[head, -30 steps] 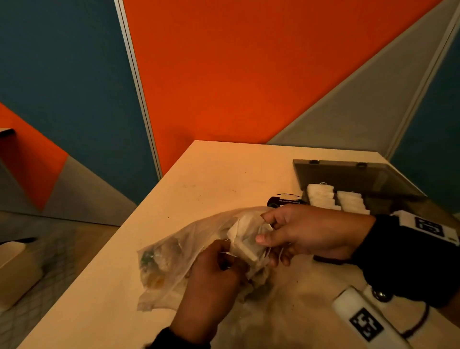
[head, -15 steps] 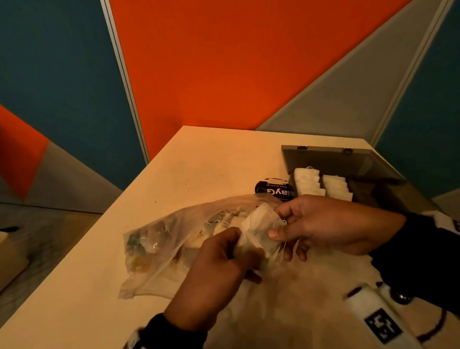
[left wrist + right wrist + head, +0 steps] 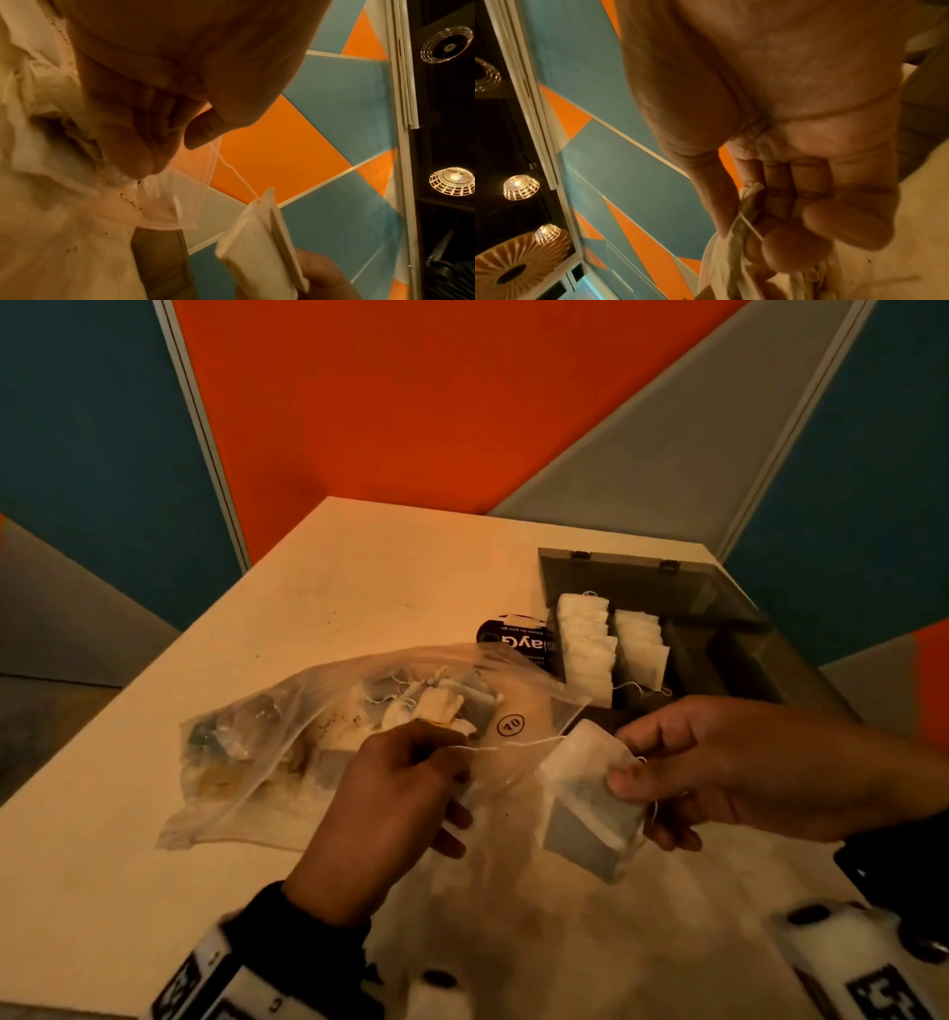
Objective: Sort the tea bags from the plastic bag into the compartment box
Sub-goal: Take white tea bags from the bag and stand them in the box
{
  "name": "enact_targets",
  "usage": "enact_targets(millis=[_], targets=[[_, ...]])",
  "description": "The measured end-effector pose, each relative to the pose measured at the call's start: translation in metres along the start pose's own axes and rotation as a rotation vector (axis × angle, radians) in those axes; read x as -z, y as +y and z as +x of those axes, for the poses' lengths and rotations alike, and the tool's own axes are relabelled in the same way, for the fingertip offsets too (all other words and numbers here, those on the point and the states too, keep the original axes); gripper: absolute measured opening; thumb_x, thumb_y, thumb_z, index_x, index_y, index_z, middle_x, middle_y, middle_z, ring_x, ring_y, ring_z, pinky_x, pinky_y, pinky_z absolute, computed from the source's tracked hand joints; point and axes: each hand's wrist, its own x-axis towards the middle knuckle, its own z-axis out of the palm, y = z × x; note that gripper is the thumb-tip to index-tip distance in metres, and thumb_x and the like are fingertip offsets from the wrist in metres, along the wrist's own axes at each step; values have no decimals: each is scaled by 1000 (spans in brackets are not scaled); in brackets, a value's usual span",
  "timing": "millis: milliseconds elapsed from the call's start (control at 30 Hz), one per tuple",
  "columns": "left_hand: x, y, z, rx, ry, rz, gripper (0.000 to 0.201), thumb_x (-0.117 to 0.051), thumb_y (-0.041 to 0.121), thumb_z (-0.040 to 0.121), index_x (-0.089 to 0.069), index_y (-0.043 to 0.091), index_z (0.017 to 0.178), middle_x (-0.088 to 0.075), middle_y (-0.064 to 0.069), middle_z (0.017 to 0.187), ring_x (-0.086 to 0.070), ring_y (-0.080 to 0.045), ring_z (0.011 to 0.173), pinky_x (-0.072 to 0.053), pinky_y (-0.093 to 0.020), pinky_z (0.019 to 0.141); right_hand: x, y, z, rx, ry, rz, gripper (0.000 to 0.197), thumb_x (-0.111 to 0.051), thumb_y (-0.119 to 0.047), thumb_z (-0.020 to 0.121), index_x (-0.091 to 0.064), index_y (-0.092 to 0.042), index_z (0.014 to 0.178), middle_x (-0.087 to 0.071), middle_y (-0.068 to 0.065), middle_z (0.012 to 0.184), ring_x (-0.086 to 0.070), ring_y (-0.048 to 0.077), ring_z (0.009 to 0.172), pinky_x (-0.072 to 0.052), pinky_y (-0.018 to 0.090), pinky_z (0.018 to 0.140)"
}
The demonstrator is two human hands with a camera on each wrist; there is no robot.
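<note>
Paper-white and thin, the tea bag (image 3: 590, 806) hangs above the near part of the surface (image 3: 318, 588), pinched at its upper edge by the right hand (image 3: 719, 767). Its string (image 3: 506, 744) runs taut to the left hand (image 3: 390, 803), whose curled fingers hold the string end together with the mouth of the plastic bag (image 3: 328, 737). That bag lies toward the left edge of the surface, with more tea bags heaped inside. At the far right corner sits the compartment box (image 3: 729, 660), lid up, with two rows of tea bags (image 3: 611, 649) standing in its left compartments and the ones further right looking unfilled. A dark packet (image 3: 513, 636) lies against the box's left side, out of the direct path, I judge.

From the left wrist, the string (image 3: 231, 168) leaves the pinch of thumb and fingers (image 3: 205, 125) and meets the top corner of the tea bag (image 3: 257, 233); the plastic bag's rim (image 3: 164, 211) sags just beside it.

From the right wrist, the thumb and fingers (image 3: 834, 219) clamp the folded top of the tea bag (image 3: 734, 243), string across it.

Handling looks easy to misjudge: the tea bag is light, limp and tearable, so the sealed top edge is the safest hold. The held string is the snag; it likely needs freeing before the carry.
</note>
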Motion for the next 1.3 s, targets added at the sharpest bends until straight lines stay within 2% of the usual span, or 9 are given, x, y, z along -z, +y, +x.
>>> enact_targets(millis=[67, 200, 300, 367, 500, 833, 1067, 1200, 1300], targets=[[-8, -2, -4, 27, -46, -79, 25, -51, 5, 95, -62, 20, 111, -64, -6, 104, -70, -25, 74, -61, -43, 58, -1, 5, -5, 7, -11, 50, 29, -64, -23, 84, -72, -5, 106, -71, 14, 101, -60, 18, 72, -48, 26, 60], [-21, -7, -14, 193, -285, -528, 49, -54, -11, 74, -55, 11, 118, -67, -18, 112, -66, -39, 99, -56, -56, 80, -2, 11, -6, 36, -1, 128, 29, -63, -21, 87, -70, -5, 111, -70, 14, 107, -60, 18, 73, -49, 26, 62], [-26, -14, -20, 234, -566, -645, 64, -68, 2, 65, -54, 13, 126, -65, -24, 119, -65, -45, 104, -50, -63, 88, -6, 15, -2, 44, -26, 144, 31, -64, -19, 89, -66, -6, 117, -69, 17, 114, -59, 22, 81, -50, 25, 63], [-28, -19, -21, 176, -619, -549, 58, -73, 1, 73, -54, 12, 127, -67, -25, 116, -68, -42, 97, -54, -59, 86, -10, 15, 0, 42, -23, 112, 33, -63, -20, 87, -67, -8, 118, -70, 16, 113, -58, 25, 86, -50, 24, 63], [-28, -24, -18, 47, -427, -321, 26, -63, -4, 85, -61, 2, 111, -74, -19, 97, -72, -35, 81, -61, -44, 71, -12, 14, 2, 51, 116, -83, 30, -65, -27, 83, -72, -17, 111, -75, 8, 99, -62, 19, 73, -47, 26, 62], [-4, -22, -14, -29, -195, -150, 18, -62, 2, 89, -67, 5, 106, -75, -13, 89, -74, -29, 79, -60, -42, 69, 0, 18, 1, -34, 464, -295, 10, -64, -27, 89, -73, -24, 94, -74, -4, 76, -63, 13, 62, -45, 27, 57], [-5, -15, -12, 39, -119, -278, 17, -56, 16, 94, -70, 7, 100, -73, -16, 92, -75, -27, 75, -62, -44, 65, -12, 14, 1, -20, 445, -290, 19, -63, -31, 89, -76, -21, 80, -69, 4, 68, -55, 14, 60, -49, 26, 61], [-7, -22, -7, 94, -59, -395, 17, -61, 16, 90, -77, 11, 86, -73, -14, 94, -72, -31, 88, -62, -45, 67, -15, 18, -1, 39, 434, -206, 10, -65, -22, 88, -73, -23, 93, -74, -1, 76, -60, 11, 61, -50, 24, 62], [-8, -27, -7, 122, -73, -463, 23, -62, 23, 86, -76, 12, 99, -73, -15, 106, -68, -33, 101, -59, -41, 73, -21, 29, -5, 87, 422, -11, 13, -69, -23, 80, -75, -22, 91, -74, -2, 86, -65, 17, 72, -51, 27, 63]])
